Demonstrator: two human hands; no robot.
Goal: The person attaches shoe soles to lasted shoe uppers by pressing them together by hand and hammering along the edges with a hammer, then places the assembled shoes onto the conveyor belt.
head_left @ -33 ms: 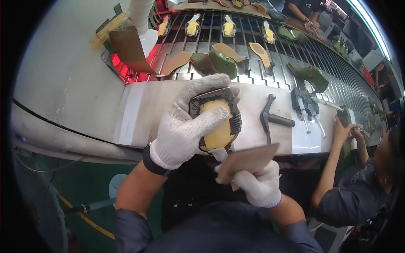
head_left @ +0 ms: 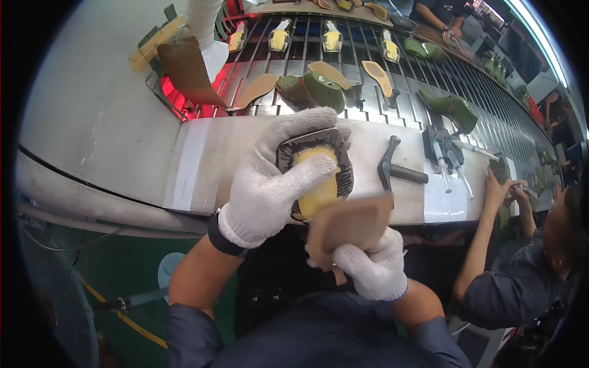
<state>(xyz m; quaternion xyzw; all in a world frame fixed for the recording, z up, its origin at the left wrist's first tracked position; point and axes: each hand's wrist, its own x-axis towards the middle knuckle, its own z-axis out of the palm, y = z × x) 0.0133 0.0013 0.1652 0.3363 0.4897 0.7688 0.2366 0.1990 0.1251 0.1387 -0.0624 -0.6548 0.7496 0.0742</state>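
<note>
In white knitted gloves, my left hand [head_left: 264, 184] grips a dark shoe upper [head_left: 316, 195], bottom side up. Yellow filler covers its middle, with dark pleated edges around it, and my thumb presses on the yellow patch. My right hand [head_left: 375, 270] pinches a tan shoe sole [head_left: 354, 228] with a paler inner outline. The sole is tilted just in front of the shoe's near end and hides part of it; whether the two touch I cannot tell. A hammer [head_left: 386, 164] lies on the bench to the right of the shoe.
Syringes [head_left: 440, 158] rest in a dark holder right of the hammer. Green shoe lasts [head_left: 322, 91] and tan insoles [head_left: 377, 75] lie on the slatted conveyor [head_left: 276, 70], with several yellow-filled shoes [head_left: 280, 38] beyond. A co-worker's hand [head_left: 496, 190] works at the right.
My right hand has turned the sole so its broad face shows more, and shifted it slightly left over the shoe's near end. My left hand and the shoe have hardly moved.
</note>
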